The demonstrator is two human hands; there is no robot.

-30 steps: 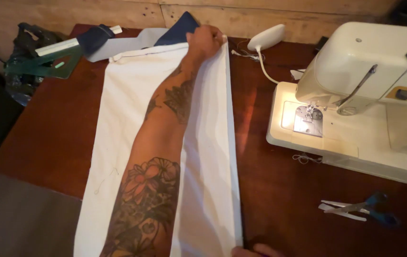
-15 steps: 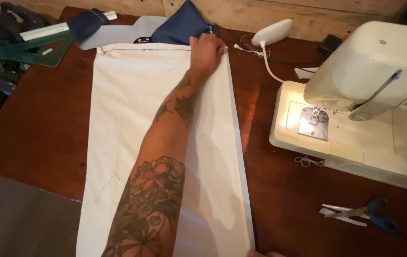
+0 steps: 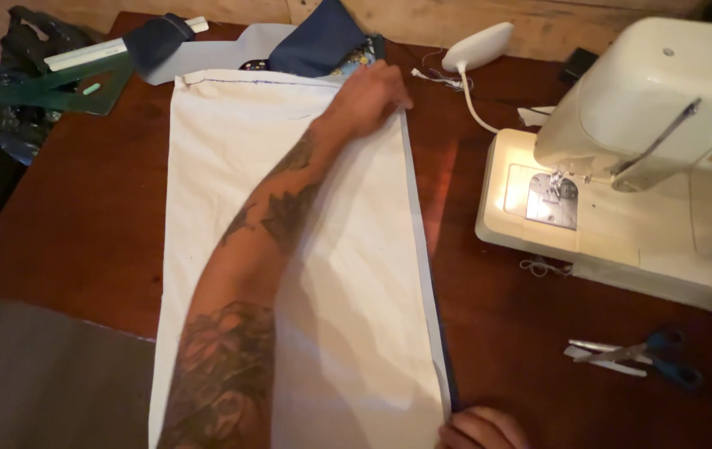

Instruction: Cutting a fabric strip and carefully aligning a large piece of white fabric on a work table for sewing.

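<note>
On the dark wooden table (image 3: 81, 224), a long white cloth (image 3: 231, 166) laid flat, running from the far side down to the near edge and out of view at the bottom. Far right corner of that cloth pressed down under the left hand (image 3: 368, 100), palm down, fingers close together and bent over the corner, tattooed forearm stretched diagonally across the cloth. Right edge of the cloth straight and taut-looking, with a thin dark strip of another layer showing beneath it near the bottom. Near right corner met by the right hand (image 3: 481, 428), only knuckles and fingertips visible at the frame's lower edge, touching the cloth's edge; whether pinching or merely pressing, cannot tell. Beyond the far end of the cloth, a dark blue piece of fabric (image 3: 318, 46) and a pale grey piece (image 3: 206, 62), touching or overlapping the cloth's top hem. Up left, a green transparent set square (image 3: 65, 87) with a white ruler (image 3: 98, 50) lying across it. To the right of the cloth, well apart from it, a cream sewing machine (image 3: 647, 158), its lamp lit over the needle plate. Behind it, a white foot pedal or similar oval device (image 3: 479, 46) with a white cord. Nearer, right of the cloth, blue-handled scissors (image 3: 647, 353) lying flat on the wood.
</note>
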